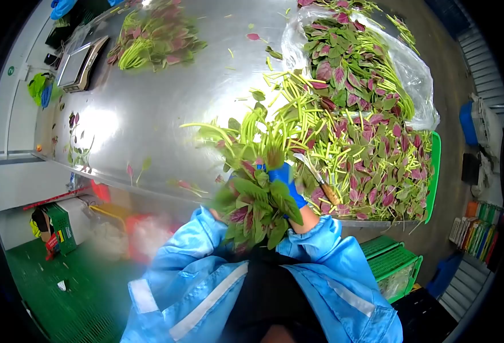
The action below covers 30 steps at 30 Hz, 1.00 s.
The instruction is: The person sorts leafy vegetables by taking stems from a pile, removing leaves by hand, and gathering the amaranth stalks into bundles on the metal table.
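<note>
A bunch of amaranth greens [252, 203], with green stems and purple-green leaves, is held in front of my body, leaves toward me and stems pointing away. My right hand [286, 182], in a blue glove, wraps round its right side. Leaves cover my left hand; only the wrist [216, 215] shows, close against the bunch's left side. Just right of my right hand, a knife with a wooden handle [328, 193] lies on a wide pile of loose amaranth [372, 166]. Parts of the held bunch are blurred.
More amaranth [349, 63] lies on a clear plastic bag [421, 86] at the far right. Across the metal table [166, 108] are another bunch [157, 37] and a scale [81, 66]. A green crate [395, 266] stands below the right edge. Stray leaves lie along the table's near-left edge.
</note>
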### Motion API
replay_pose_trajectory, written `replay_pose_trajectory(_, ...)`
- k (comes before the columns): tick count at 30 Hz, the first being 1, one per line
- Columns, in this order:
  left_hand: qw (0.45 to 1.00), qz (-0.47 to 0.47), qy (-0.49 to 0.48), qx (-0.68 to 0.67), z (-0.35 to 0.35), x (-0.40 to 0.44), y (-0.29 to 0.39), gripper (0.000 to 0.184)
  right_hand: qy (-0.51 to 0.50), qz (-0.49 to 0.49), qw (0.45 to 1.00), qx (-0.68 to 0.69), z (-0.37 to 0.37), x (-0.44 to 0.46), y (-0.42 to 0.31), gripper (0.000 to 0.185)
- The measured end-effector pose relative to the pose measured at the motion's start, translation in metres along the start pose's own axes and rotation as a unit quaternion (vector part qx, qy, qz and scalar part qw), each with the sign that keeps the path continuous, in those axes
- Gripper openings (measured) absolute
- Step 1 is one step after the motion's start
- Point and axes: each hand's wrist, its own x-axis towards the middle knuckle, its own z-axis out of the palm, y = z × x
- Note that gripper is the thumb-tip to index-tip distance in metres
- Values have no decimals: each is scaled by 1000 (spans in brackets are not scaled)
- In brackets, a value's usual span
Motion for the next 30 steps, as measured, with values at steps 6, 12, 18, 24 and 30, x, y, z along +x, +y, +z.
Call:
replay_pose_trajectory(6,947,10,19,321,32,16,74,48,73,-201,977,-15,38,0,-31,27)
replay_pose_trajectory(12,854,-80,53,512,124,-8,116,69,-83,-237,965,69,80,-30,-52,47)
replay_pose_trajectory(18,781,-186,-17,596,77,-65,56,90,-362,-38,880,-305,4,-117,-39,77)
replay_pose_trajectory(24,862,-240,-14,446,34,-68,31,96,-178,202,909,-318,-88,-95,-149,25)
replay_pose_trajectory(30,868,-242,-69,428,21,-67,32,94,-170,-158,849,-474,-10,-78,-100,86)
